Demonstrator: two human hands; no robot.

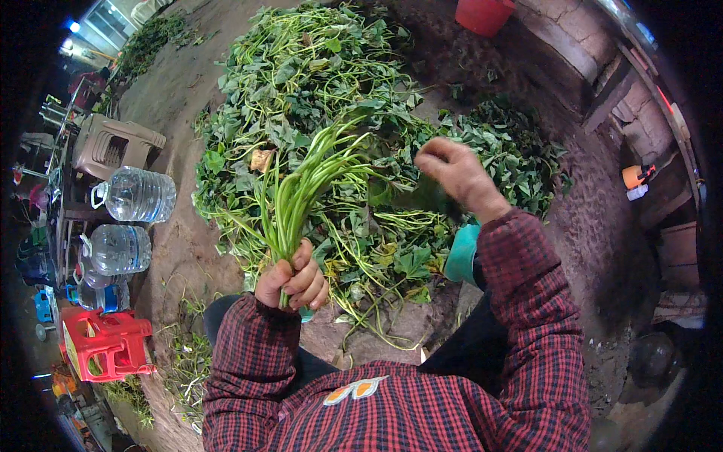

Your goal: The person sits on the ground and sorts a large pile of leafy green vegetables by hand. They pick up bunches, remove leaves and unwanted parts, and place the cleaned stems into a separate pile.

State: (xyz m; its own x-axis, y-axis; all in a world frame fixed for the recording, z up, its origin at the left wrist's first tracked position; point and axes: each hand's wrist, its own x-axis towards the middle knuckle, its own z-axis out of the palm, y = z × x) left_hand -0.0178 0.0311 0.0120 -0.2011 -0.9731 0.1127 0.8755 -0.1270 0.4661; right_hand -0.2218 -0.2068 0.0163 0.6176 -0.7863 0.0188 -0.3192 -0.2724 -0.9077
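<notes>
My left hand (294, 282) grips a bunch of long green leaf stems (302, 198), their upper ends fanning up and to the right. Over the right part of a large heap of leafy green vines (288, 85) is my right hand (460, 172), its fingers curled. That hand is blurred, and a dark green smear lies just below it, so whether it holds a leaf cannot be told. Loose stems and a few yellowed leaves (387, 251) lie on the near side of the heap. A brown dry leaf (261, 160) sits left of the bunch.
On the left stand clear plastic water jugs (141, 194), beige stacked stools (116, 146) and a red plastic stool (104, 344). A teal boot (463, 254) shows beside the heap. A red bucket (484, 16) is at the far right, near a block wall (565, 34).
</notes>
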